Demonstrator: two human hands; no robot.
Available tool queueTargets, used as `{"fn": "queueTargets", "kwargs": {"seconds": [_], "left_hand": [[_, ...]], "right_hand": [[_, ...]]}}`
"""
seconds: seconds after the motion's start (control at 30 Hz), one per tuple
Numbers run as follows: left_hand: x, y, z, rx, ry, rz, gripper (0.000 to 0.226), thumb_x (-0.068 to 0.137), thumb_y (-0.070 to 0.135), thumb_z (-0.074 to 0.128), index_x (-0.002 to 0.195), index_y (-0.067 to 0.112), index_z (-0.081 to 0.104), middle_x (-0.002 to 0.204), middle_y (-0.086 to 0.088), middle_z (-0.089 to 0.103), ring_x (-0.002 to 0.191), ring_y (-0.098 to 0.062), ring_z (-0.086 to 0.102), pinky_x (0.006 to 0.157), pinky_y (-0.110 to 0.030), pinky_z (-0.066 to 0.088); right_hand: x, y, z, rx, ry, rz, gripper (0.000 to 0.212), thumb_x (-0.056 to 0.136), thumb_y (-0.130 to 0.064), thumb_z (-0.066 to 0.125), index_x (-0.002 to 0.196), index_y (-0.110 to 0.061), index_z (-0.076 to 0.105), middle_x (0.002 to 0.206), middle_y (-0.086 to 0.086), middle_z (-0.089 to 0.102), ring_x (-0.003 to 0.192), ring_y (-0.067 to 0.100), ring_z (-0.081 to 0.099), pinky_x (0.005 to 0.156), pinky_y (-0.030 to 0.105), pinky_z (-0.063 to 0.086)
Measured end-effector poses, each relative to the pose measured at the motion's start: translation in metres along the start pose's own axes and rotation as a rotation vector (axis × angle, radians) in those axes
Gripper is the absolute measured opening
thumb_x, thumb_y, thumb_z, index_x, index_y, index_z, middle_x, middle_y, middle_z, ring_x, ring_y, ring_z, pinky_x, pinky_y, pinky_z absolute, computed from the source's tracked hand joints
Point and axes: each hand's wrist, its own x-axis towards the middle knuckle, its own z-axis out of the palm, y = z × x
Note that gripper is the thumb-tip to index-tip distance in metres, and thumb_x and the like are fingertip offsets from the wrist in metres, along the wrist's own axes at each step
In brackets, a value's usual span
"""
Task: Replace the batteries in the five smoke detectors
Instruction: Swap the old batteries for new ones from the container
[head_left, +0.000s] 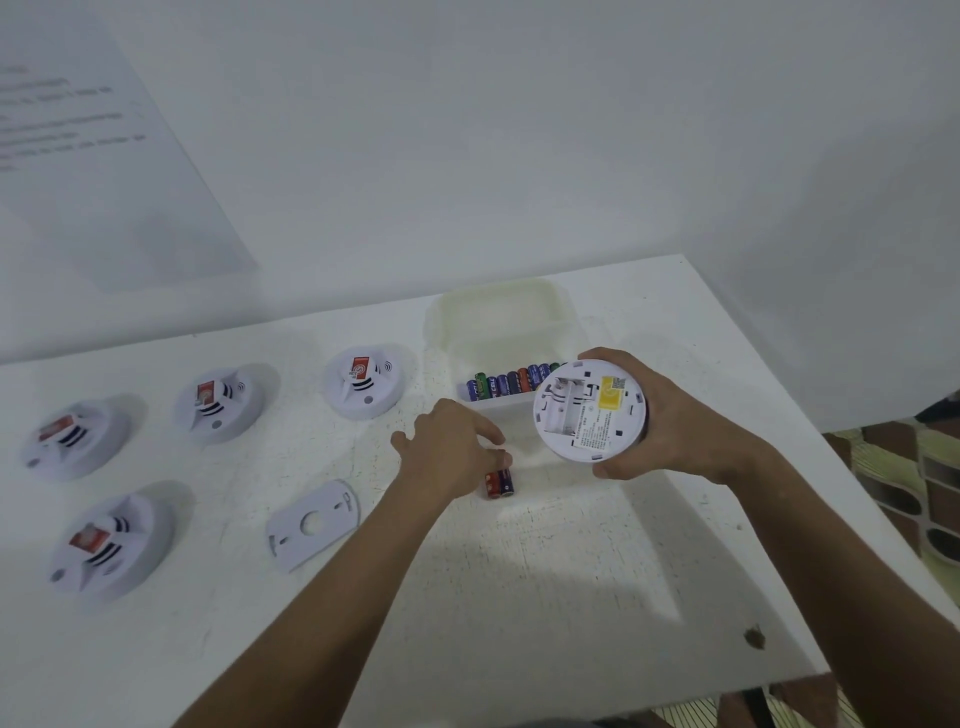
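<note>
A clear lidded box (519, 332) on the tabletop (519, 571) held a row of batteries (506, 383), one reading "CELL". The right hand (670, 421) gripped an upturned smoke detector (589, 413), its compartment empty and its yellow label unreadable. The left hand's (447, 449) fingers pinched two batteries (500, 482) on the tabletop.

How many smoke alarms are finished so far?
None looks finished. One smoke detector is in the right hand, back plate off and battery slot empty. The left hand touches two batteries on the table. Four other detectors lie unopened.
</note>
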Motion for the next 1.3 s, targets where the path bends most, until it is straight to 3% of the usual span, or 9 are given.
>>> {"fn": "queueTargets", "kwargs": {"seconds": [0.2, 0.37, 0.5, 0.6, 0.73, 0.9, 1.03, 1.17, 1.3], "left_hand": [[-0.014, 0.000, -0.021, -0.105, 0.093, 0.064, 0.023, 0.083, 0.052, 0.068, 0.097, 0.035, 0.074, 0.129, 0.008, 0.060, 0.117, -0.018, 0.056, 0.102, -0.045, 0.039], [0.011, 0.011, -0.052, -0.158, 0.253, 0.143, 0.015, 0.087, 0.039, 0.067, 0.093, 0.026, 0.073, 0.129, -0.007, 0.060, 0.094, -0.019, 0.065, 0.088, -0.034, 0.051], [0.050, 0.020, -0.053, -0.040, 0.121, 0.083, 0.030, 0.086, 0.038, 0.071, 0.114, 0.027, 0.071, 0.137, -0.008, 0.051, 0.119, -0.030, 0.053, 0.102, -0.045, 0.044], [0.069, 0.021, -0.051, 0.155, -0.019, 0.062, 0.046, 0.084, 0.044, 0.072, 0.126, 0.029, 0.064, 0.140, -0.008, 0.049, 0.126, -0.031, 0.047, 0.105, -0.047, 0.042], [0.081, 0.019, -0.048, 0.328, -0.148, 0.085, 0.051, 0.086, 0.052, 0.066, 0.131, 0.028, 0.061, 0.138, -0.007, 0.052, 0.126, -0.031, 0.048, 0.108, -0.044, 0.039], [0.081, 0.017, -0.045, 0.259, -0.171, 0.119, 0.044, 0.091, 0.048, 0.061, 0.117, 0.014, 0.071, 0.123, -0.009, 0.066, 0.111, -0.027, 0.059, 0.097, -0.035, 0.046], [0.080, 0.014, -0.045, 0.037, -0.095, 0.083, 0.039, 0.082, 0.039, 0.076, 0.113, 0.016, 0.072, 0.125, -0.003, 0.065, 0.112, -0.024, 0.059, 0.097, -0.036, 0.049], [0.071, 0.016, -0.047, -0.147, 0.075, 0.079, 0.018, 0.078, 0.034, 0.080, 0.092, 0.024, 0.074, 0.121, 0.000, 0.066, 0.106, -0.025, 0.062, 0.095, -0.043, 0.050], [0.054, 0.024, -0.061, -0.326, 0.278, 0.184, 0.011, 0.084, 0.030, 0.074, 0.093, 0.023, 0.072, 0.105, 0.008, 0.071, 0.088, -0.009, 0.065, 0.084, -0.028, 0.052]], "right_hand": [[-0.005, -0.003, -0.007, 0.016, 0.037, -0.034, 0.096, 0.056, -0.009, 0.089, 0.138, -0.028, 0.044, 0.125, -0.024, 0.056, 0.119, 0.001, 0.055, 0.084, 0.017, 0.053], [-0.006, -0.006, -0.012, 0.029, 0.032, -0.053, 0.097, 0.056, -0.008, 0.090, 0.139, -0.029, 0.045, 0.128, -0.020, 0.056, 0.121, 0.005, 0.055, 0.083, 0.019, 0.054], [-0.002, -0.007, -0.011, 0.027, 0.023, -0.053, 0.096, 0.056, -0.009, 0.090, 0.139, -0.030, 0.045, 0.130, -0.018, 0.055, 0.122, 0.005, 0.055, 0.085, 0.020, 0.054], [0.001, -0.007, -0.010, 0.021, 0.003, -0.050, 0.097, 0.057, -0.009, 0.090, 0.139, -0.029, 0.044, 0.130, -0.018, 0.055, 0.123, 0.007, 0.054, 0.086, 0.022, 0.055], [0.001, -0.004, -0.011, 0.032, -0.005, -0.044, 0.097, 0.057, -0.007, 0.090, 0.140, -0.027, 0.044, 0.128, -0.019, 0.055, 0.123, 0.008, 0.055, 0.087, 0.022, 0.055], [0.002, -0.003, -0.011, 0.049, -0.005, -0.033, 0.096, 0.057, -0.007, 0.089, 0.139, -0.028, 0.044, 0.128, -0.018, 0.056, 0.121, 0.007, 0.056, 0.087, 0.021, 0.054], [0.003, -0.002, -0.009, 0.044, 0.002, -0.027, 0.096, 0.057, -0.008, 0.089, 0.139, -0.025, 0.043, 0.127, -0.020, 0.056, 0.122, 0.006, 0.055, 0.088, 0.020, 0.054], [0.004, -0.003, -0.009, 0.033, 0.009, -0.019, 0.095, 0.057, -0.009, 0.089, 0.139, -0.025, 0.043, 0.127, -0.022, 0.055, 0.121, 0.004, 0.055, 0.088, 0.018, 0.053], [0.006, -0.005, -0.009, 0.035, 0.031, -0.020, 0.098, 0.056, -0.010, 0.089, 0.141, -0.024, 0.042, 0.130, -0.017, 0.055, 0.123, 0.007, 0.054, 0.090, 0.021, 0.053]]}}
